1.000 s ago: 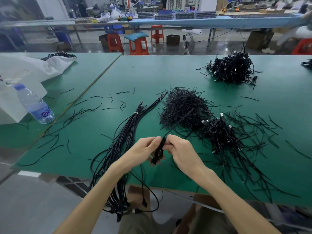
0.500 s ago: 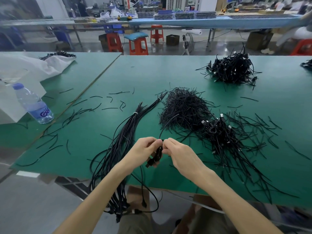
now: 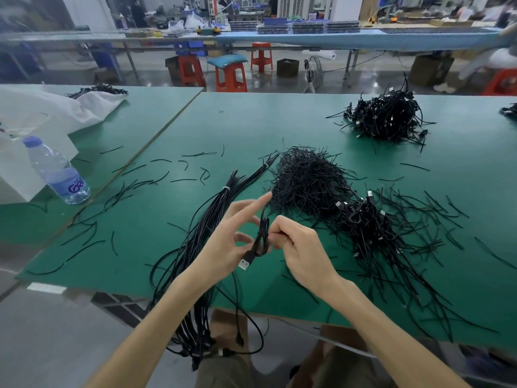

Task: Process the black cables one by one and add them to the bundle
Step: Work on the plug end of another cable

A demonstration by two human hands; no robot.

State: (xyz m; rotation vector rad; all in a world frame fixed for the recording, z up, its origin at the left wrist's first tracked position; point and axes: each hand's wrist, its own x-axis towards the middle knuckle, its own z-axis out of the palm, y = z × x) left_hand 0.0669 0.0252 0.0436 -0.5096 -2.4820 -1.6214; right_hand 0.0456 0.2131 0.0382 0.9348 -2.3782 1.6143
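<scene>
A folded black cable (image 3: 261, 236) with a silver USB plug (image 3: 244, 264) hangs between my hands above the green table (image 3: 251, 121). My right hand (image 3: 299, 247) pinches the cable's folded part with curled fingers. My left hand (image 3: 232, 236) is beside it with fingers spread and the forefinger pointing up; its thumb seems to touch the cable. The long bundle of black cables (image 3: 201, 247), tied with white bands, lies under my left forearm and hangs over the table's near edge. A pile of coiled cables with plugs (image 3: 366, 222) lies to the right.
A heap of short black ties (image 3: 305, 177) sits behind my hands, with loose ties scattered around. Another cable pile (image 3: 386, 119) lies at the far right. A water bottle (image 3: 56, 172) and white bags (image 3: 42, 107) are on the left table.
My left hand has let its fingers spread away from the cable, which both hands pinched together before. The USB plug now hangs free below.
</scene>
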